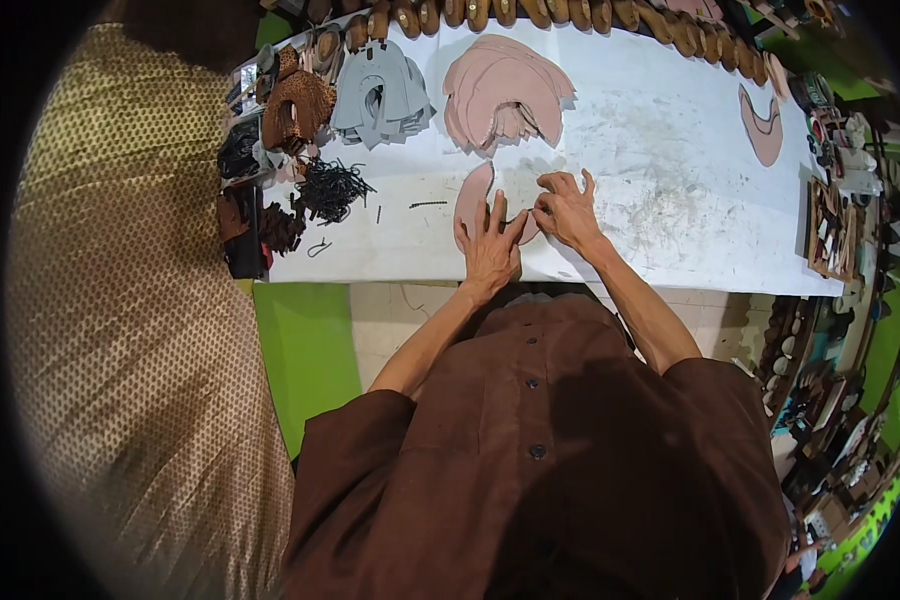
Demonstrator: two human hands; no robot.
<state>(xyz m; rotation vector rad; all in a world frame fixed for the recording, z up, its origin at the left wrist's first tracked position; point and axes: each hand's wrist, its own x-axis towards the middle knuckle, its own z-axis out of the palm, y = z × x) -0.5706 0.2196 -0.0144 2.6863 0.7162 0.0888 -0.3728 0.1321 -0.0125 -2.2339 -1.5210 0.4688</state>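
Note:
A pink U-shaped cut piece (472, 190), like a shoe upper, lies on the white-covered table in front of me. A dark line runs along its inner edge. My left hand (490, 245) rests flat on it with the fingers spread, covering part of the curve. Over the piece's right arm, my right hand (572, 212) has thumb and forefinger pinched together, the other fingers raised. What sits in the pinch is too small to make out. Left of the piece lies a short dark strip (428, 204). A stack of similar pink pieces (505, 85) lies just beyond.
Grey cut pieces (375, 90), brown patterned pieces (298, 100) and a heap of black strips (332, 190) occupy the table's left. Another pink piece (763, 130) lies far right. Wooden shoe lasts (580, 14) line the back edge. A wooden tray (828, 230) stands at the right end.

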